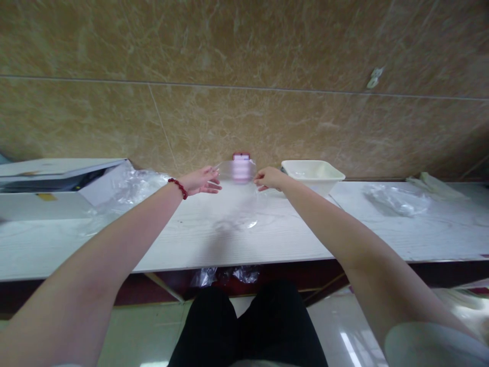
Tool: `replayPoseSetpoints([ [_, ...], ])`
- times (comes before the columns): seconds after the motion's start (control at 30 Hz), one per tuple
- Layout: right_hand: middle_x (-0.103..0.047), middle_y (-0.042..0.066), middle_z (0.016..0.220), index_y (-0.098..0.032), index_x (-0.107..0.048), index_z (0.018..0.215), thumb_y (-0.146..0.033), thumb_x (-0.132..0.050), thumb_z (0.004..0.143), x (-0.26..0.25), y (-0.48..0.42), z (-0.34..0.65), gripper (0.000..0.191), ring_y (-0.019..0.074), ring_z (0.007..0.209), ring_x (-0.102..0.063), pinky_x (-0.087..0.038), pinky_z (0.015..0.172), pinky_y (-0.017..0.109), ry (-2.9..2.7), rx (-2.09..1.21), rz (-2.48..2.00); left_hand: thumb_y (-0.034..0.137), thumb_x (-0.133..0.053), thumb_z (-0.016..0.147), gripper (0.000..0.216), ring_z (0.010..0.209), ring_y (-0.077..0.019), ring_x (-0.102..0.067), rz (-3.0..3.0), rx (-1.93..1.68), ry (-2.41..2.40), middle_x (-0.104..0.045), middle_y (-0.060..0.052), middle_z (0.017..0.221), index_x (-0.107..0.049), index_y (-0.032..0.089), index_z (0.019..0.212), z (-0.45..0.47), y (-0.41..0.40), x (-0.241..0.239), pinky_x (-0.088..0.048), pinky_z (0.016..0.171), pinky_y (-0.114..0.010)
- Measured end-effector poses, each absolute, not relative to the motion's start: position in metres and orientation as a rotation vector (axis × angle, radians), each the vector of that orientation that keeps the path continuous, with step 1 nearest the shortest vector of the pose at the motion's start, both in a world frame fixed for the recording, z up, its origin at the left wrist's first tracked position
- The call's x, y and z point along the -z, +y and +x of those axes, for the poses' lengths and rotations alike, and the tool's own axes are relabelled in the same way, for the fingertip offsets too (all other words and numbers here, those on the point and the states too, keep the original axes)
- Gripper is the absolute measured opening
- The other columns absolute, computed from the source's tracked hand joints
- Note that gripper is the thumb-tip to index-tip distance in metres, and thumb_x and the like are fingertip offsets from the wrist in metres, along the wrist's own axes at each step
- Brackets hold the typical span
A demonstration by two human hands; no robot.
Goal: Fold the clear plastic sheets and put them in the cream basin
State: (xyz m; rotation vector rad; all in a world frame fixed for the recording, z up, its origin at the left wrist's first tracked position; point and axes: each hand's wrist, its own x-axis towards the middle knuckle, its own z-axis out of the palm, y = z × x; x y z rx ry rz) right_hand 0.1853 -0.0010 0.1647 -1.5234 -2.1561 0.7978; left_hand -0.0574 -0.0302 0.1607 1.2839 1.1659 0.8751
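Observation:
A clear plastic bag spans the gap between my hands above the white table. My left hand, with a red bead bracelet at the wrist, has the bag's left edge at its thumb and forefinger, and its other fingers are spread loosely. My right hand pinches the right edge of the bag between closed fingertips. Between the hands a small pink-and-white item with a dark red top border shows close to the wall. Its lower part looks blurred, and I cannot tell what it is.
Right of my right hand stands a cream plastic basin. Further right lie crumpled clear bags. On the left, a white box with dark contents sits beside heaped clear plastic. A tan stone wall backs the white table.

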Motion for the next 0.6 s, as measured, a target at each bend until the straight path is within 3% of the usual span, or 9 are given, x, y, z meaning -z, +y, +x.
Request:
replayPoseSetpoints([
  [0.17,-0.063,0.002,0.074,-0.014,-0.063,0.080,-0.022,-0.053,0.071,-0.171,0.021,0.180,0.016,0.0091,0.064,-0.056,-0.043,0.059,0.018,-2.111,-0.403,-1.416,0.018,-0.046,0.077,0.005,0.061,-0.0076,-0.055,1.318,-1.159,1.335,-0.052,0.001,0.067,-0.042,0.017,0.076,-0.050,-0.005,-0.166,-0.045,0.071,-0.032],
  [0.3,-0.063,0.002,0.076,-0.016,-0.063,0.081,-0.026,-0.050,0.072,-0.177,0.034,0.182,0.019,0.0107,0.070,-0.055,-0.041,0.065,0.021,-2.092,-0.150,-1.300,0.020,-0.049,0.073,0.005,0.061,-0.0068,-0.051,1.501,-1.402,1.372,-0.049,0.003,0.065,-0.047,0.016,0.073,-0.051,0.016,-0.170,-0.044,0.070,-0.028],
  [0.43,-0.063,0.001,0.076,-0.016,-0.061,0.084,-0.026,-0.046,0.074,-0.174,0.037,0.187,0.021,0.0100,0.069,-0.054,-0.040,0.066,0.021,-2.057,-0.078,-1.194,0.029,-0.051,0.071,0.015,0.065,-0.0083,-0.051,1.798,-1.526,1.390,-0.052,0.002,0.067,-0.051,0.015,0.076,-0.054,0.019,-0.169,-0.043,0.070,-0.027],
  [0.6,-0.062,0.001,0.082,-0.017,-0.058,0.091,-0.026,-0.045,0.075,-0.157,0.028,0.192,0.022,0.0096,0.073,-0.055,-0.041,0.068,0.021,-2.057,-0.092,-1.089,0.037,-0.048,0.070,0.026,0.070,-0.0114,-0.053,2.092,-1.418,1.493,-0.057,-0.002,0.076,-0.054,0.014,0.082,-0.057,-0.004,-0.160,-0.043,0.069,-0.026],
])
